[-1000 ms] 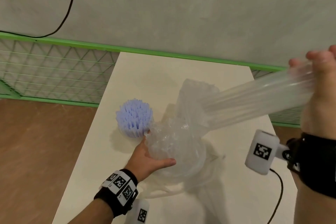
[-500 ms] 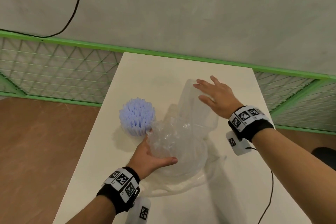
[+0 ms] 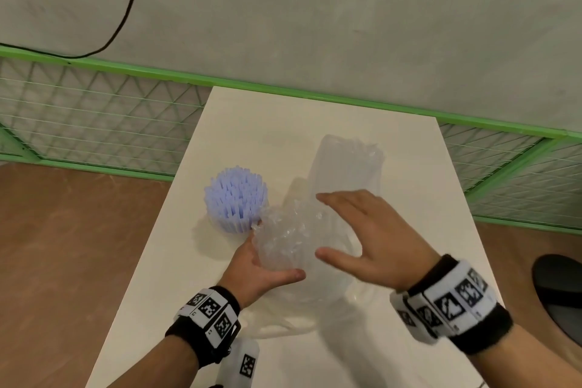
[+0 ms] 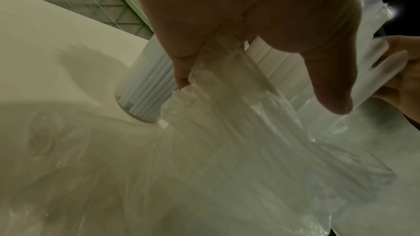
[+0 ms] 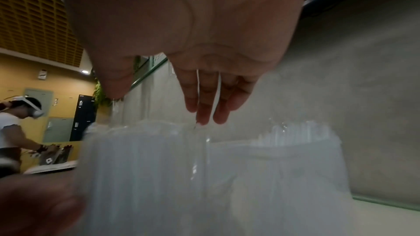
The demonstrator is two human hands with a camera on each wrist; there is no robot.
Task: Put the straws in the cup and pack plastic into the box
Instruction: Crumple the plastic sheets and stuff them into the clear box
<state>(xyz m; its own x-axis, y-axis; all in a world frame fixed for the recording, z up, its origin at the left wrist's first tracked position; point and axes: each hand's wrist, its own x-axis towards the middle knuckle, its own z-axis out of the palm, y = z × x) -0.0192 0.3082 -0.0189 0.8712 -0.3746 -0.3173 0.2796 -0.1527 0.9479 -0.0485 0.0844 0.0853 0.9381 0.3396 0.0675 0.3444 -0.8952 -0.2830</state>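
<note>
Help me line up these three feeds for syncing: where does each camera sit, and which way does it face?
Head: worn high, facing forward and down at the table; both forearms, left hand and right hand show.
Left wrist: under the left hand, looking along it at the crumpled plastic and cup of straws.
Right wrist: under the right hand, looking along its fingers over the plastic toward the wall.
Shared: head and left wrist both show the cup of straws.

Left hand (image 3: 252,271) curled gripping; right hand (image 3: 374,246) spread flat.
</note>
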